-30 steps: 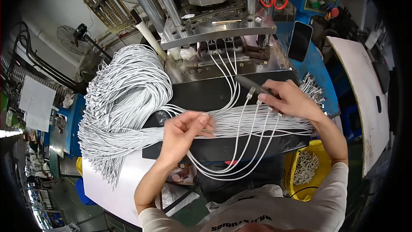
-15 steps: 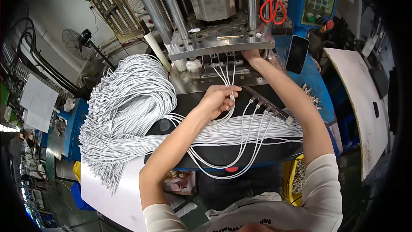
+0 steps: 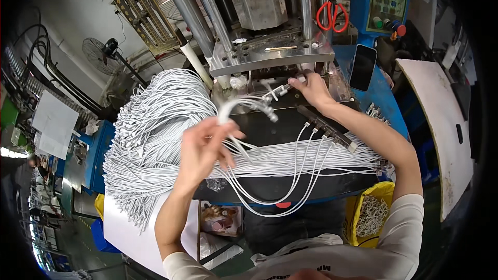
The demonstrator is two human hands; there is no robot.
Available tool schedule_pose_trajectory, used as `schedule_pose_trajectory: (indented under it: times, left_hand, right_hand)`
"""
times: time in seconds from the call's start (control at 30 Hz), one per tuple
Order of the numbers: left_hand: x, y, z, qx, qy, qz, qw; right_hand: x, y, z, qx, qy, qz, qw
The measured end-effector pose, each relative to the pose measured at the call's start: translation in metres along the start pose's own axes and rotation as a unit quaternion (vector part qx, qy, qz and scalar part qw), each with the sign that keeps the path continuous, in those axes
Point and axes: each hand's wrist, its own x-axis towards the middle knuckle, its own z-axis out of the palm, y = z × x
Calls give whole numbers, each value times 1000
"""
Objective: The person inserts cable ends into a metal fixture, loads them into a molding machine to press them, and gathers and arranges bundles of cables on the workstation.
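Observation:
My left hand (image 3: 205,148), somewhat blurred, is closed on a few white cables (image 3: 244,101). Their ends arch over to the right and finish in small pale plugs (image 3: 272,116). At the front of the press, my right hand (image 3: 314,92) pinches a pale jointed strip with small blocks (image 3: 278,92); its exact kind is unclear. Right of the middle, a dark metal bar (image 3: 327,130) lies slanted on the black table (image 3: 270,129), with several white cables running out of its near side. A thick bundle of white cables (image 3: 290,161) stretches across the table below both hands.
A steel press plate (image 3: 270,59) overhangs the work area, with a cotton swab on top. Red-handled scissors (image 3: 332,16) hang by the blue control box (image 3: 381,0). A phone (image 3: 362,67) leans at the right. Below stands a yellow bin (image 3: 358,223) of white scraps. Heaped cables (image 3: 166,103) fill the left.
My left hand has drawn the cables out of the press, moving left and toward me. My right hand has come out from under the plate with the pale strip.

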Motion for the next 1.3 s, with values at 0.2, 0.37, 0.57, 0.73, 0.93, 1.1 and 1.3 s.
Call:
schedule_pose_trajectory:
  times: [0.2,0.37,0.57,0.73,0.93,1.1,1.3]
  left_hand:
    - [50,-79,-166,44,360,32,931]
    - [51,-59,-112,155,328,-11,932]
    - [32,-21,74,192,-162,86,964]
    - [-13,-58,144,282,-104,385,873]
    - [11,-54,121,335,-140,326,873]
    - [117,-58,114,368,-50,353,859]
    - [168,-61,107,367,-144,101,914]
  right_hand:
    - [-28,-35,-16,-204,-198,-152,947]
    - [-78,-42,-83,-294,-160,-216,917]
    - [-126,-29,-124,-334,-216,-182,899]
    - [-103,-28,-134,-181,-272,-8,945]
    - [-10,-22,-92,-130,-234,-78,960]
    - [112,56,-2,-86,-16,-222,971]
    - [153,94,57,-26,72,-540,838]
